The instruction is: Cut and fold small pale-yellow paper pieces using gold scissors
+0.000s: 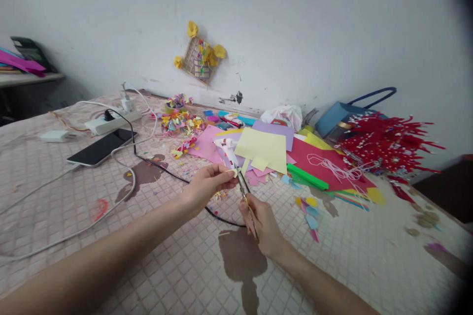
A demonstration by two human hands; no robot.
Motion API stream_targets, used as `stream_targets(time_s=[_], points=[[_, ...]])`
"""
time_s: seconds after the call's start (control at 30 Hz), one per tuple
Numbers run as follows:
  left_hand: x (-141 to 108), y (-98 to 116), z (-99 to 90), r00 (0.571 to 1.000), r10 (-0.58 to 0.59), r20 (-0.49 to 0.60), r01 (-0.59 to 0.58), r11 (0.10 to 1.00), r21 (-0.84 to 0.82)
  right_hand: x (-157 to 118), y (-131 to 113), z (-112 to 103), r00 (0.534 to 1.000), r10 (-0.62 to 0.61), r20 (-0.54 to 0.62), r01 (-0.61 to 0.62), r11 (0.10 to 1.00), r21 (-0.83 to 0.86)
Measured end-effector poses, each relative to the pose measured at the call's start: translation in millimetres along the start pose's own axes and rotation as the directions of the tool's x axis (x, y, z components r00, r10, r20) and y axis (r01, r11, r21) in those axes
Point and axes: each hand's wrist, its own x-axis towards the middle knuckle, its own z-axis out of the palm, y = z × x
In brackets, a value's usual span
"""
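The paper scrap [235,172] should be nearly weightless, soft and quick to crease, so a light pinch at one edge, clear of the blades, suits it best. The scissors [243,188] look stiff and somewhat heavier, probably smooth along the metal; the handle loops are the place to hold them. The left hand [210,184] pinches the scrap between thumb and fingertips, while the right hand [262,221] is wrapped around the scissors' handles. Both things are held up over the tabletop [177,266], just on the near side of the white glue gun [227,150]. The scrap is small and pale, perhaps cream or light yellow; the scissors are slim and metallic, though whether the blades touch the paper is hard to tell.
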Motion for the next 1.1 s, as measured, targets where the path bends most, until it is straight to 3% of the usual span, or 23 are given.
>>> stream_targets(time_s=[0.4, 1.1], points=[[6, 8, -9.5, 0.996, -0.069, 0.049, 0.065, 0.994, 0.083, 0, -1, -2, 1.0, -0.002, 0.018, 0.002, 0.999, -0.04], [9, 20, -19.2, 0.987, -0.089, 0.131, 0.06, 0.977, 0.206, 0, -9, -8, 0.996, 0.025, 0.088, -0.017, 0.996, -0.089]])
